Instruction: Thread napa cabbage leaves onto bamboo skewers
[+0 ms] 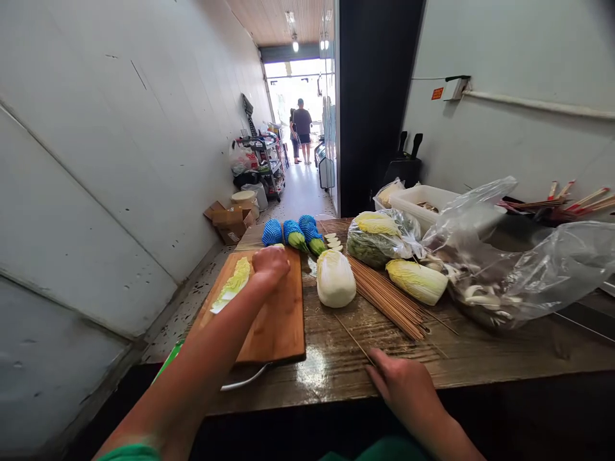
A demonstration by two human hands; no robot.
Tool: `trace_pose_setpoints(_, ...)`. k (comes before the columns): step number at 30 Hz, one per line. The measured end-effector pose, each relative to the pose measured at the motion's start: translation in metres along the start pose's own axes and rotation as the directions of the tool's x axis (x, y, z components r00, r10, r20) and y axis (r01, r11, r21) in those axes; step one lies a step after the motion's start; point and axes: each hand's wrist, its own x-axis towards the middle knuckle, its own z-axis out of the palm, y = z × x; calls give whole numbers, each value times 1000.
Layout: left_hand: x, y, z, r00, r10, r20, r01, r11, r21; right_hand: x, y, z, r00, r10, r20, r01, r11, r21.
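Observation:
My left hand reaches over the far end of the wooden cutting board, its fingers curled. A bit of pale green shows just past the knuckles, but the hand hides what it grips. Beside it on the board lies a yellow-white cabbage leaf. Near the table's front edge, my right hand pinches a thin bamboo skewer that points away to the left. Between the hands stands a trimmed napa cabbage. Right of it is a bundle of bamboo skewers.
Behind the board lie several vegetables in blue foam nets and a row of pale slices. On the right are a cabbage piece, bagged greens, mushrooms in a plastic bag and a white bin. Two people stand in the doorway.

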Motion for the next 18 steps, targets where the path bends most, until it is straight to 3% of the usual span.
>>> trace_pose_setpoints(7,-28,-14,-15,986,50,-158,-67,992,-104,-1,0,1,998,-19,-59,21,999,27)
trace_pose_setpoints(13,-44,17,1,963,163,-213,-177,983,-47,16,2,-4,994,-55,-91,50,997,-55)
trace_pose_setpoints(18,-25,43,22,971,177,-159,-182,983,-18,28,11,2,992,-64,-108,63,998,-15)
